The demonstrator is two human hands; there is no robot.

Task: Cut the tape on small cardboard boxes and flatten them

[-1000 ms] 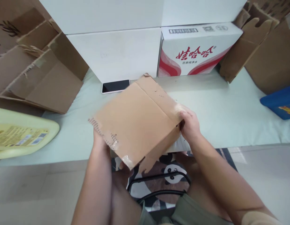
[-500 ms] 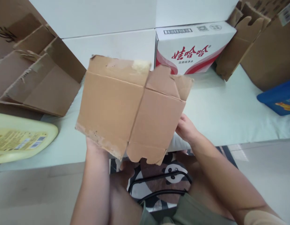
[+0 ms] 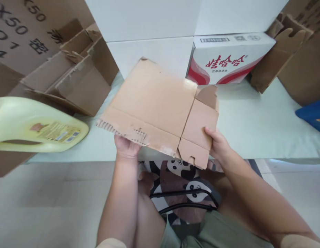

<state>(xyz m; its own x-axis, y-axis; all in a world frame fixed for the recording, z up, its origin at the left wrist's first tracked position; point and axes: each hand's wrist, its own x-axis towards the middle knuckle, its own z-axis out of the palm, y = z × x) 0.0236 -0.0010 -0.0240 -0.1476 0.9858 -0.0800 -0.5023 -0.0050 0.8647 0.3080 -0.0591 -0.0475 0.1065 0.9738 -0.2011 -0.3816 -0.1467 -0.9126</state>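
Note:
A brown cardboard box [image 3: 157, 100], folded flat, is held up in front of me above the bench. Its lower left flap has a torn, ribbed edge, and notched small flaps stick out at the right end. My left hand [image 3: 127, 146] grips the lower left edge from below, with most of its fingers hidden behind the cardboard. At the right edge my right hand [image 3: 218, 143] is closed on the narrower panel, its thumb on the near face and the other fingers behind.
Cardboard boxes [image 3: 82, 79] and a pale yellow jug [image 3: 41, 125] are on the left. White cartons [image 3: 152, 20] stand behind, with a red-and-white carton [image 3: 227, 62] among them. More cardboard [image 3: 276, 58] and a blue container [image 3: 313, 115] sit right on the pale green cloth [image 3: 253, 127].
The cardboard box has tilted and turned, and its lower left flap now shows wider. My right thumb has come onto its near face. The view has shifted left.

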